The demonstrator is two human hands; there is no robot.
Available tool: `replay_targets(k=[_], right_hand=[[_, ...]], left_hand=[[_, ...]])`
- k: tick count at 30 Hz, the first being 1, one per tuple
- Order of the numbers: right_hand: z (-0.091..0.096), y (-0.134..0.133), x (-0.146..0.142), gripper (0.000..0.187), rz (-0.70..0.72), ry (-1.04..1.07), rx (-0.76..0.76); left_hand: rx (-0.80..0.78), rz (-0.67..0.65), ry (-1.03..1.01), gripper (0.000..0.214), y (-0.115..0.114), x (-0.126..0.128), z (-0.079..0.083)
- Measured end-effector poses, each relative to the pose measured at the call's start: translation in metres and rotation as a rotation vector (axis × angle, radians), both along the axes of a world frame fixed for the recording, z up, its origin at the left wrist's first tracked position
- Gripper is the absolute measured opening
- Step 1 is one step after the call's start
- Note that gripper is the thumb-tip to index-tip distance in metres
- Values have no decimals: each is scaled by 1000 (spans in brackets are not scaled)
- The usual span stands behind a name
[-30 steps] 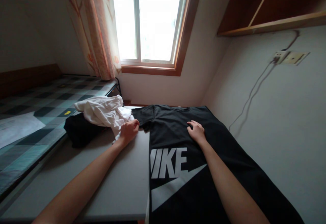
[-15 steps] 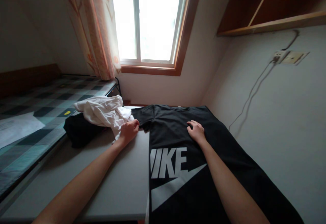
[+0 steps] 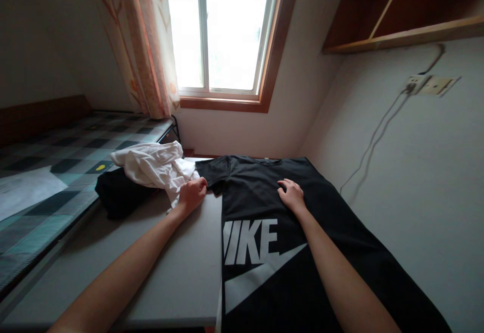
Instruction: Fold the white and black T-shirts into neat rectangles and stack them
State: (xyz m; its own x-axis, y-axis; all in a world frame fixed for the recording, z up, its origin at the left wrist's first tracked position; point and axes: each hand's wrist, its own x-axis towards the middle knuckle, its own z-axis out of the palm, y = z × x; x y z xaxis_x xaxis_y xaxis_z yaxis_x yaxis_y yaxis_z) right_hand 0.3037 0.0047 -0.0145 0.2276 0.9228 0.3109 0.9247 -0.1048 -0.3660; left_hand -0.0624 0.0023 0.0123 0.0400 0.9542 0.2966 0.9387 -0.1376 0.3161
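A black T-shirt point(image 3: 260, 197) with a large white logo and lettering lies spread over the right part of a pale table point(image 3: 177, 277). Its left side is turned in, cutting off the first letter. My left hand point(image 3: 192, 194) is closed, its fingers pinching the end of the shirt's sleeve point(image 3: 212, 170). On the shirt's chest, above the lettering, rests my right hand point(image 3: 292, 194), palm down with the fingers slightly curled and apart. Just behind my left hand sits a crumpled white garment point(image 3: 153, 164).
A bunched black cloth point(image 3: 123, 194) lies partly under the white garment. To the left is a bed with a checked mattress point(image 3: 86, 141), a paper sheet point(image 3: 30, 189) on it. A wall shelf point(image 3: 408, 34) hangs at upper right, above a socket with a cable point(image 3: 372, 141). Ahead is a window point(image 3: 230, 30).
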Motion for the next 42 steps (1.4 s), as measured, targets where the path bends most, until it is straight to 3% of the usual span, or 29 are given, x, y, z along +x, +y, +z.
replay_targets(k=[12, 17, 20, 23, 28, 35, 42], right_hand=[[-2, 1, 1, 34, 4, 6, 10], [-2, 1, 1, 34, 3, 0, 2], [-3, 2, 2, 33, 4, -6, 8], [-3, 2, 2, 33, 8, -11, 14], [-6, 3, 3, 33, 5, -2, 18], [-4, 3, 2, 34, -2, 4, 2], [1, 1, -2, 34, 28, 15, 66]], left_hand=[[18, -16, -17, 21, 1, 0, -3], [304, -36, -27, 26, 1, -9, 12], [459, 78, 5, 39, 3, -28, 30], [443, 231, 39, 47, 6, -54, 40], [382, 250, 40, 39, 12, -76, 31], [393, 284, 84, 42, 14, -73, 22], [486, 199, -40, 54, 8, -63, 29]])
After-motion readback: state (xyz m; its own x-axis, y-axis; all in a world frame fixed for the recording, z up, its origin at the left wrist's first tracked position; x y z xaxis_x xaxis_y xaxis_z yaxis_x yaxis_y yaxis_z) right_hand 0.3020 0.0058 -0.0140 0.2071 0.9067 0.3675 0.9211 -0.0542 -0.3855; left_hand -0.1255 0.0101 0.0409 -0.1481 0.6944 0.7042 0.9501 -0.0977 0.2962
